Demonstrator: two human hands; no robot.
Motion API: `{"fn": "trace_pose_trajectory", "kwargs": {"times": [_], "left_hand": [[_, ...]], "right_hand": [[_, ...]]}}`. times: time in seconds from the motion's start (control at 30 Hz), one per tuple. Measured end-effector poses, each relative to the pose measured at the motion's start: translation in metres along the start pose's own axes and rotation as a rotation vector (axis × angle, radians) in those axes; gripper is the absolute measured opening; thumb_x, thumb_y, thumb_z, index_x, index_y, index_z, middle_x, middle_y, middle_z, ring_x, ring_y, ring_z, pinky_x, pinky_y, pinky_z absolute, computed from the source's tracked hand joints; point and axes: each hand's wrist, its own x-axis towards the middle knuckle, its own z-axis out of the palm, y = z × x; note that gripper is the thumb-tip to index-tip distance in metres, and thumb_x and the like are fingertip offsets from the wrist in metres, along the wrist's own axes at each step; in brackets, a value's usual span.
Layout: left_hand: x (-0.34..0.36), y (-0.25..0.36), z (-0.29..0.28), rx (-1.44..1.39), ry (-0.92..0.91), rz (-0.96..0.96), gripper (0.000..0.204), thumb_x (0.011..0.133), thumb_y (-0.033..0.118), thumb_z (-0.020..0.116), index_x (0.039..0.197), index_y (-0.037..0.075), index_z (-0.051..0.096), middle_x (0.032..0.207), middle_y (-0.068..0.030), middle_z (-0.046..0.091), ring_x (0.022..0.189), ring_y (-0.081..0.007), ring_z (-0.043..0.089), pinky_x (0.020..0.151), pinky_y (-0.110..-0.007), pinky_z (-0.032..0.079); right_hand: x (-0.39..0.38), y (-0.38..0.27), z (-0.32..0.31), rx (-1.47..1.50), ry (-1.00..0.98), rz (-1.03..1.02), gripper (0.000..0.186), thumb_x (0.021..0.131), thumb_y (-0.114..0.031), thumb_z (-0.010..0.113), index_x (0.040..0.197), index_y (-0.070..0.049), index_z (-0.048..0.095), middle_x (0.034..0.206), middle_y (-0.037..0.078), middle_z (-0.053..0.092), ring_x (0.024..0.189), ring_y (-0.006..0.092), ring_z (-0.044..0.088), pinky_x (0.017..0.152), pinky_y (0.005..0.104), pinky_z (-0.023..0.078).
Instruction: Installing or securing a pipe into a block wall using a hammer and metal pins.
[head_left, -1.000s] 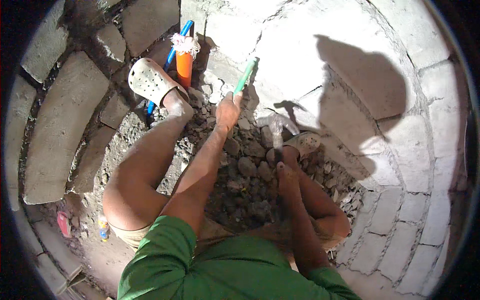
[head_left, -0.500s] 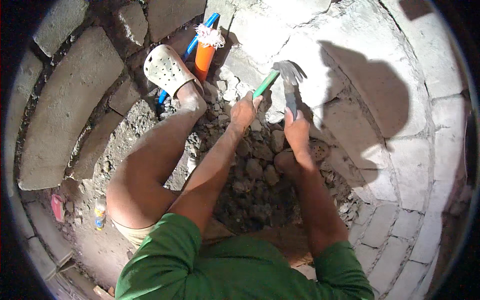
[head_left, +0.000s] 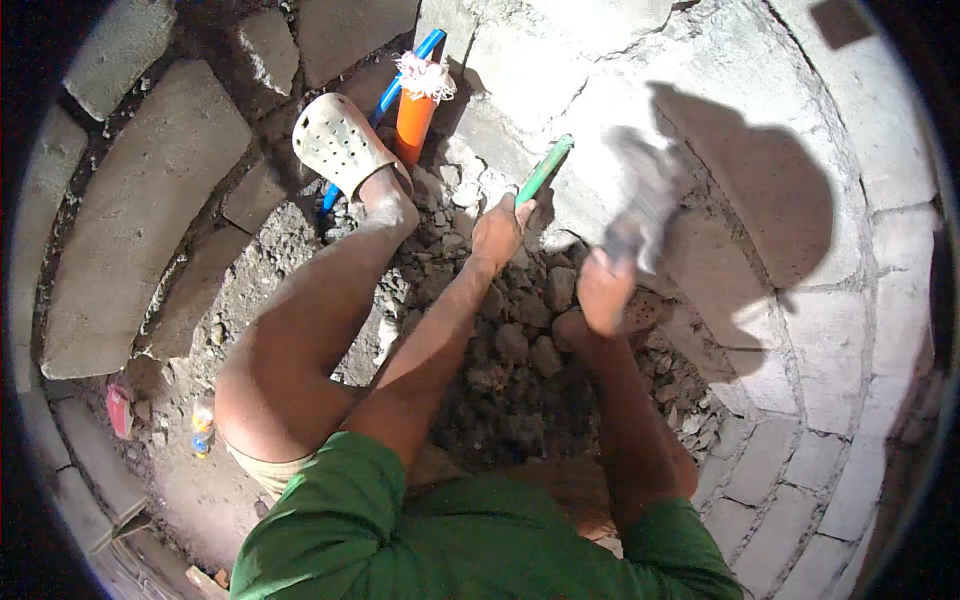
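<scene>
Rod (head_left: pixel 545 170): one, in left hand (head_left: pixel 498 234); blurred hammer (head_left: pixel 650 200), probably: one, right hand (head_left: pixel 606 291).

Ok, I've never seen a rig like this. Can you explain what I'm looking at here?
There is no machine: these are a person's bare hands. The single view comes from the left of two cameras worn on the head, looking down. Its fisheye lens bends straight edges near the rim, and picture left is the person's left.

The left hand grips a green rod, its far end over pale stone. The right hand holds a hammer, blurred here. Loose grey rubble lies between the legs. By the clog on the left foot are an orange tube with a frayed whitish top and a blue bar.
</scene>
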Motion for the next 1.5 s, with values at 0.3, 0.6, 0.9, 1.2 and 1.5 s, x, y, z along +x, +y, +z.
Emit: {"fn": "trace_pose_trajectory", "kwargs": {"times": [0.3, 0.6, 0.9, 1.2, 1.5], "left_hand": [[0.005, -0.076, 0.026, -0.144, 0.124, 0.431, 0.033, 0.093, 0.032, 0.056, 0.108, 0.003, 0.059, 0.077, -0.0198, 0.066, 0.076, -0.0429, 0.063, 0.067, -0.048, 0.05], [-0.005, 0.043, -0.032, -0.652, 0.056, -0.02, 0.041, 0.097, 0.038, 0.055, 0.087, -0.002, 0.061, 0.065, -0.0083, 0.053, 0.064, -0.0173, 0.051, 0.06, -0.035, 0.045], [-0.003, -0.026, -0.026, -0.432, -0.027, -0.215, 0.055, 0.095, 0.05, 0.055, 0.087, -0.004, 0.064, 0.063, -0.0135, 0.058, 0.062, -0.0242, 0.055, 0.06, -0.041, 0.044], [0.001, -0.015, -0.03, 0.051, 0.037, -0.141, 0.059, 0.097, 0.055, 0.045, 0.096, -0.001, 0.065, 0.082, -0.0275, 0.066, 0.084, -0.0463, 0.063, 0.073, -0.052, 0.05], [0.004, 0.0, -0.031, 0.089, -0.034, -0.14, 0.061, 0.097, 0.055, 0.043, 0.096, -0.002, 0.065, 0.085, -0.0275, 0.066, 0.085, -0.0464, 0.064, 0.075, -0.052, 0.05]], "right_hand": [[0.007, 0.019, -0.086, 2.518, 0.339, 0.972, 0.04, 0.091, -0.043, 0.06, 0.089, -0.003, 0.061, 0.077, 0.022, 0.062, 0.073, 0.0415, 0.062, 0.064, 0.0494, 0.049], [-0.101, 0.026, -0.016, 3.051, 0.296, 1.274, 0.02, 0.096, -0.027, 0.053, 0.094, -0.008, 0.057, 0.064, 0.011, 0.056, 0.056, 0.0285, 0.058, 0.055, 0.0395, 0.047], [-0.109, 0.013, -0.038, 3.26, 0.037, 1.106, 0.022, 0.098, -0.024, 0.047, 0.094, -0.004, 0.055, 0.075, 0.006, 0.06, 0.057, 0.0175, 0.056, 0.051, 0.035, 0.043], [-0.074, 0.085, 0.006, 3.363, 0.229, 1.193, 0.03, 0.098, -0.029, 0.048, 0.092, 0.0, 0.055, 0.059, 0.004, 0.05, 0.046, 0.013, 0.048, 0.043, 0.0293, 0.038], [0.038, 0.054, 0.048, 2.592, -0.219, 0.958, 0.051, 0.093, -0.047, 0.052, 0.093, 0.002, 0.064, 0.08, 0.027, 0.064, 0.08, 0.0456, 0.063, 0.076, 0.0504, 0.05]]}}
